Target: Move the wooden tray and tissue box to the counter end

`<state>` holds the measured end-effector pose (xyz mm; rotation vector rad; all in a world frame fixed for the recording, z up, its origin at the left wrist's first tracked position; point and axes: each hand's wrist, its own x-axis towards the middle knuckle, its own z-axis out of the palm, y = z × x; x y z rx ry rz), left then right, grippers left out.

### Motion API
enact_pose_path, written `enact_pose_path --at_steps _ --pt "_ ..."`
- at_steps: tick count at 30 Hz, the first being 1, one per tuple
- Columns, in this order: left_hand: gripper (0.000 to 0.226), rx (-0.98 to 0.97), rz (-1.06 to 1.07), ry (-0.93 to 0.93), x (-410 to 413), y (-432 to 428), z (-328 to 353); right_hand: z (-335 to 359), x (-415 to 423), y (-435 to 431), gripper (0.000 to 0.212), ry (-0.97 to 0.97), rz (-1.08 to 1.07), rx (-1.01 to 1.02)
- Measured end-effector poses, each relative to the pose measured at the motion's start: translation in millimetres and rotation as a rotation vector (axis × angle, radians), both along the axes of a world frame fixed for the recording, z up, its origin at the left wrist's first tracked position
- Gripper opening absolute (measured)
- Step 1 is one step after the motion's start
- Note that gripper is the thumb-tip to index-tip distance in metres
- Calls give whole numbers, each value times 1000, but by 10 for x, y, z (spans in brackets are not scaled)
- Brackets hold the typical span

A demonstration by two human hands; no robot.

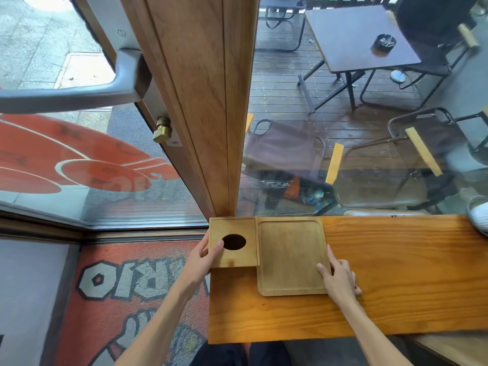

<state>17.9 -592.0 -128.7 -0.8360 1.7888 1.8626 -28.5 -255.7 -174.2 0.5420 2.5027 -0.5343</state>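
Observation:
A square wooden tissue box (pixel 239 254) with a dark oval hole in its top stands at the far left corner of the wooden counter (pixel 396 273), against the window post. My left hand (pixel 202 262) grips its left side, thumb on top near the hole. A flat wooden tray (pixel 290 254) with a raised rim lies right beside the box, touching it. My right hand (pixel 339 280) rests on the tray's right edge, thumb on its surface and fingers along the outside.
The counter's left end is level with the box; beyond it the floor mat (pixel 118 299) lies below. A glass pane (pixel 343 167) and wooden post (pixel 211 101) run along the far edge. A white object (pixel 479 215) sits at the counter's far right.

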Motion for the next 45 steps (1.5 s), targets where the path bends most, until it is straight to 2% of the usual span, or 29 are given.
enact_pose_path --at_steps 6,16,18,21,23,25,27,29,32,37,42,45 --pt "61 -10 3 -5 4 -14 -32 -15 -1 7 59 2 4 0" --pt "58 -30 -35 1 -1 -18 -98 -62 -39 23 56 -28 6 20" --pt "58 -43 -66 19 9 -16 -120 -41 -57 19 59 -52 25 30" --pt "72 -30 -134 51 8 20 -93 21 -44 9 71 -119 94 15" --pt "84 -116 -143 30 36 92 -32 112 16 9 76 -119 104 -54" --pt "93 -305 -130 53 123 176 21 255 161 -17 74 -83 118 -108" --pt "90 -580 -211 110 264 287 25 365 421 -92 69 -58 207 -51" --pt "81 -859 -406 142 427 449 -4 392 713 -197 66 -81 321 -4" --pt "73 -1060 -598 230 633 636 -39 301 972 -304 68 -155 470 62" --pt "78 -1082 -764 109 554 622 92 312 934 -299 75 -215 521 150" --pt "77 -1070 -878 11 395 597 342 593 569 -326 63 -377 549 123" --pt "68 -1040 -884 -31 376 574 589 767 539 -353 61 -360 558 109"
